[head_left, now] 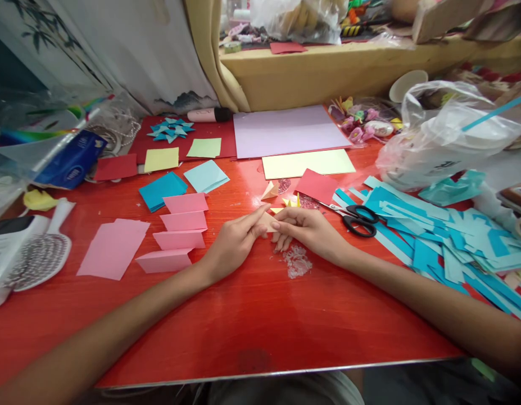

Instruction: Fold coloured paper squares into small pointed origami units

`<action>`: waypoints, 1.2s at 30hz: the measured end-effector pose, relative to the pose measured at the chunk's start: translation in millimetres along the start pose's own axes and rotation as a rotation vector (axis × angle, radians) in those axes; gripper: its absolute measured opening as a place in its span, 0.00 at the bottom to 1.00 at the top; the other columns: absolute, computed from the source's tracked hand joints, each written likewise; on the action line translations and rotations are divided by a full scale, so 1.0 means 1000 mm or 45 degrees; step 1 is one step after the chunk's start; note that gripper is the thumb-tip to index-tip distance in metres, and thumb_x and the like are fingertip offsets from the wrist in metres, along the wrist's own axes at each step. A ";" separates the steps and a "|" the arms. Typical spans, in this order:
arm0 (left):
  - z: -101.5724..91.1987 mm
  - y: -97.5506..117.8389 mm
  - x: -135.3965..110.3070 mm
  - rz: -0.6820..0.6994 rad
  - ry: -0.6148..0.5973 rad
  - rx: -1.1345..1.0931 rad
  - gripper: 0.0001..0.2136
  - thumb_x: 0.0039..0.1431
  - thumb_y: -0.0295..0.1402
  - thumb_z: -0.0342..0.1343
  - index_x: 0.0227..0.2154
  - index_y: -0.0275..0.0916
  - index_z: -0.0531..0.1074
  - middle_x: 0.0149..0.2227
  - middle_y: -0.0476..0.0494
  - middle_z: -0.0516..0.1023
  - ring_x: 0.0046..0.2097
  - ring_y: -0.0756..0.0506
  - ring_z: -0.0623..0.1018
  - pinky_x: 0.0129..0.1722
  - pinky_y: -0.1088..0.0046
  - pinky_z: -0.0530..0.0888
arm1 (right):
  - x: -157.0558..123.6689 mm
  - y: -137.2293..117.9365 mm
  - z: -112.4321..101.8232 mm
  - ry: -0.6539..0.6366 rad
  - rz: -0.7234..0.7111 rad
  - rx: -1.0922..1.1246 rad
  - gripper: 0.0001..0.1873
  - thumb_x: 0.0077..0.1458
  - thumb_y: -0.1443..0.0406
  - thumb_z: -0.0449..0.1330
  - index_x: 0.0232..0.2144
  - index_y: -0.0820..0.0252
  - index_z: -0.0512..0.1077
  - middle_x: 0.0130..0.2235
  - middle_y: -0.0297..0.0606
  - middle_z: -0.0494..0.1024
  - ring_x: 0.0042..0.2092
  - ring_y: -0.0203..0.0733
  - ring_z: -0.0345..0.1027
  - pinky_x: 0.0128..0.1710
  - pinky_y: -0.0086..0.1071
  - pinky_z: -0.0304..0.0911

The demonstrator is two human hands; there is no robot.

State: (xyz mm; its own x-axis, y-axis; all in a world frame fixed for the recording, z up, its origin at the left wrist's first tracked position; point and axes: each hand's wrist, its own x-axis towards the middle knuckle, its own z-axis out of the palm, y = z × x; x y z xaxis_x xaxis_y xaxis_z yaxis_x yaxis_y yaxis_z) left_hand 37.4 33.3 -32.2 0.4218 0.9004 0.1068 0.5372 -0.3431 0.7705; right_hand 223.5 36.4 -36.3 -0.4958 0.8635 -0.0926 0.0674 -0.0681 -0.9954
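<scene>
Between my two hands is a small pale peach piece of folded paper (267,221), held just above the red table. My left hand (239,233) pinches its left side with thumb and fingers. On its right side, my right hand (304,228) grips it, the fingers curled and partly hiding it. Just beyond my fingertips lie a folded peach paper piece (270,191) and a yellow folded piece (291,201). Black-handled scissors (356,216) rest to the right of my right hand. Left of my left hand, several folded pink papers (180,240) stand in a column.
Flat pink sheets (114,247) and blue paper squares (162,190) lie at the left. Blue paper strips (445,242) heap up at the right, below a plastic bag with a cup (441,140). A lilac sheet (285,130) lies at the back. A hairbrush (43,253) sits far left.
</scene>
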 end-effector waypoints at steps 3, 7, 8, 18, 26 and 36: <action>0.000 0.000 0.000 0.000 -0.007 -0.043 0.19 0.62 0.35 0.46 0.55 0.42 0.63 0.38 0.49 0.79 0.38 0.48 0.77 0.41 0.73 0.71 | 0.000 0.001 0.000 -0.011 -0.004 -0.031 0.11 0.57 0.59 0.54 0.30 0.62 0.66 0.25 0.35 0.75 0.25 0.33 0.71 0.27 0.28 0.68; 0.001 0.001 0.000 0.040 -0.056 -0.094 0.18 0.63 0.34 0.44 0.54 0.40 0.65 0.49 0.46 0.75 0.46 0.47 0.76 0.45 0.72 0.70 | 0.000 0.001 0.000 -0.008 -0.028 -0.069 0.10 0.56 0.59 0.55 0.31 0.61 0.67 0.26 0.34 0.75 0.26 0.33 0.71 0.29 0.29 0.67; 0.001 0.001 0.000 0.051 -0.064 -0.105 0.18 0.63 0.33 0.43 0.54 0.39 0.65 0.50 0.45 0.74 0.47 0.47 0.75 0.46 0.73 0.70 | 0.000 0.001 0.000 -0.004 -0.034 -0.081 0.10 0.56 0.59 0.55 0.31 0.60 0.67 0.25 0.34 0.75 0.26 0.33 0.71 0.29 0.29 0.67; -0.001 0.006 0.000 -0.075 -0.057 -0.188 0.14 0.62 0.37 0.44 0.45 0.41 0.71 0.19 0.54 0.67 0.22 0.53 0.67 0.27 0.78 0.65 | -0.002 -0.001 -0.002 0.100 -0.043 -0.051 0.10 0.55 0.59 0.56 0.28 0.59 0.65 0.21 0.32 0.73 0.22 0.36 0.70 0.23 0.30 0.65; -0.001 0.004 0.002 -0.202 -0.063 -0.494 0.09 0.60 0.36 0.47 0.36 0.39 0.69 0.25 0.51 0.70 0.22 0.55 0.69 0.25 0.79 0.67 | -0.001 0.003 -0.002 0.246 -0.084 -0.097 0.12 0.56 0.57 0.55 0.29 0.59 0.64 0.21 0.30 0.69 0.20 0.30 0.63 0.20 0.26 0.58; 0.001 0.002 0.002 -0.216 -0.014 -0.552 0.09 0.59 0.34 0.49 0.41 0.40 0.66 0.26 0.52 0.71 0.25 0.54 0.72 0.26 0.78 0.70 | 0.003 0.001 -0.006 0.167 -0.099 -0.272 0.08 0.56 0.62 0.56 0.29 0.62 0.65 0.22 0.29 0.67 0.21 0.27 0.58 0.20 0.24 0.52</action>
State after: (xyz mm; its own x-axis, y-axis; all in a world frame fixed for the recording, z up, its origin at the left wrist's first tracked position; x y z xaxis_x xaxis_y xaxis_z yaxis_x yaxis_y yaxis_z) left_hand 40.3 34.5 -30.8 0.3634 0.9304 -0.0480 0.2452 -0.0458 0.9684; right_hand 226.8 41.8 -37.2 -0.3914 0.9202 0.0018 0.2213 0.0961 -0.9705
